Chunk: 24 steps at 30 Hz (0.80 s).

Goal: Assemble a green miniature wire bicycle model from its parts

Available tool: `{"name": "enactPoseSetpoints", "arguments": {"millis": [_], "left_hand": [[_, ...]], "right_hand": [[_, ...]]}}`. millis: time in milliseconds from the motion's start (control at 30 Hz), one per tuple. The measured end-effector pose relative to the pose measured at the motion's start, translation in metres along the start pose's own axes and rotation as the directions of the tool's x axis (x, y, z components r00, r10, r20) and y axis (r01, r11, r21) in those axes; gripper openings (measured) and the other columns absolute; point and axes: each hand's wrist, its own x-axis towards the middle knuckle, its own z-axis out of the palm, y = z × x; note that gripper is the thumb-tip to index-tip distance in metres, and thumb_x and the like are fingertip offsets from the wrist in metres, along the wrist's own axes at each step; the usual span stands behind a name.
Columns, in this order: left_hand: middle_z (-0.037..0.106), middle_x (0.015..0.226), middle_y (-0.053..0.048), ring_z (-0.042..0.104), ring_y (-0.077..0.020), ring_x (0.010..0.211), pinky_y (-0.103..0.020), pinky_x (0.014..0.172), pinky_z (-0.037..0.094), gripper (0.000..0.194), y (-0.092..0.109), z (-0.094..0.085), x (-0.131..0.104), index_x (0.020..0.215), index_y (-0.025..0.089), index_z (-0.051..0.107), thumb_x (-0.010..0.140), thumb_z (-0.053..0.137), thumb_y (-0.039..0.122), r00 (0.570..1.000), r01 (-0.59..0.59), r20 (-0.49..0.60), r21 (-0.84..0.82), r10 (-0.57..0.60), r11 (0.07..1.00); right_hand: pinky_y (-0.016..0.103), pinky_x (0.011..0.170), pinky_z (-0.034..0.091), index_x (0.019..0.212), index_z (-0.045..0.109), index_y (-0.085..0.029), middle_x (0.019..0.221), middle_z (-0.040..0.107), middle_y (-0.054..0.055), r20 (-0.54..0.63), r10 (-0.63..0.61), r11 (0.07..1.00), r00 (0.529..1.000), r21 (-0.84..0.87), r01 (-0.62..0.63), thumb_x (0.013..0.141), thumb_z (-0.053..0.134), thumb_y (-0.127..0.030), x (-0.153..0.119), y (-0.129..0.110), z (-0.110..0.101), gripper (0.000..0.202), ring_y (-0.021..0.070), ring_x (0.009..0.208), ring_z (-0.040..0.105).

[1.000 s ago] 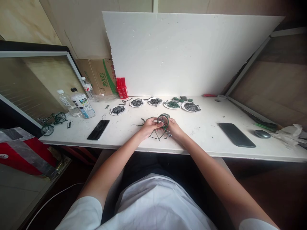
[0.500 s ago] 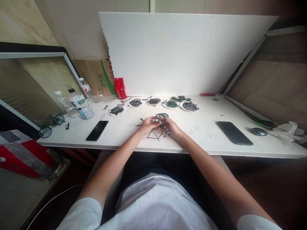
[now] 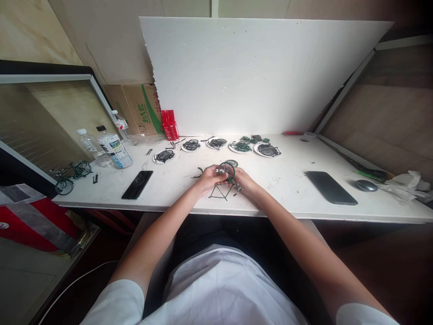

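Both my hands hold a small green model bicycle [image 3: 227,171] a little above the front of the white table. From the left, my left hand [image 3: 210,178] grips it with the thumb at the near wheel. My right hand [image 3: 245,179] closes on its other side, fingers partly hidden behind the wheels. A thin green frame [image 3: 219,197] points down below the hands, and handlebar-like parts stick out under the right hand. Just left of my left hand lies a small dark part [image 3: 197,173] on the table.
Behind the hands, several white plates [image 3: 163,156] carry black and green parts. A phone [image 3: 137,184] lies left; a dark flat slab [image 3: 331,188] and a mouse [image 3: 366,186] lie right. A finished-looking model bicycle [image 3: 73,176] and bottles [image 3: 115,148] stand at the left.
The model bicycle has shifted very slightly to the right and tilted a little between my hands. Both hands keep hold of it; the rest looks the same.
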Motion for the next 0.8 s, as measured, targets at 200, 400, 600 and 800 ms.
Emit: {"name": "enactPoseSetpoints", "arguments": {"millis": [200, 400, 600, 800], "left_hand": [[0.080, 0.090, -0.007, 0.075, -0.0189, 0.079, -0.035, 0.085, 0.059, 0.062, -0.0038, -0.0029, 0.0017, 0.104, 0.012, 0.075, 0.058, 0.106, 0.039, 0.999, 0.017, 0.037, 0.025, -0.018, 1.000], [0.080, 0.091, -0.009, 0.074, -0.0186, 0.078, -0.035, 0.083, 0.058, 0.060, -0.0033, -0.0029, 0.0024, 0.099, 0.011, 0.078, 0.057, 0.106, 0.043, 0.998, 0.014, 0.063, 0.084, -0.020, 0.996], [0.081, 0.094, -0.010, 0.074, -0.0201, 0.081, -0.036, 0.085, 0.057, 0.059, -0.0017, -0.0016, 0.0015, 0.101, 0.012, 0.079, 0.059, 0.105, 0.044, 0.997, 0.028, 0.075, 0.100, -0.035, 0.995], [0.081, 0.093, -0.010, 0.072, -0.0188, 0.079, -0.034, 0.083, 0.055, 0.057, 0.0022, 0.0012, -0.0007, 0.101, 0.012, 0.080, 0.061, 0.104, 0.045, 0.998, 0.021, 0.055, 0.062, -0.025, 0.998]], "right_hand": [[0.027, 0.052, 0.031, 0.070, 0.058, -0.022, 0.060, 0.051, -0.001, 0.010, -0.021, 0.999, 1.000, -0.027, 0.021, 0.083, 0.077, -0.070, 0.0015, -0.0001, -0.0006, 0.053, 0.0127, 0.056, 0.038], [0.028, 0.052, 0.030, 0.068, 0.058, -0.021, 0.059, 0.052, -0.001, -0.008, -0.039, 0.996, 0.999, -0.082, 0.038, 0.083, 0.076, -0.066, 0.0007, -0.0021, 0.0000, 0.050, 0.0130, 0.056, 0.039], [0.029, 0.054, 0.034, 0.067, 0.057, -0.022, 0.059, 0.052, -0.001, 0.007, -0.046, 0.995, 0.999, -0.089, 0.047, 0.081, 0.078, -0.062, 0.0006, 0.0001, -0.0003, 0.047, 0.0134, 0.056, 0.040], [0.031, 0.052, 0.032, 0.063, 0.049, -0.024, 0.056, 0.045, -0.001, -0.101, -0.103, 0.992, 0.989, -0.085, 0.095, 0.091, 0.066, -0.076, -0.0015, -0.0043, 0.0046, 0.061, 0.0144, 0.053, 0.037]]}}
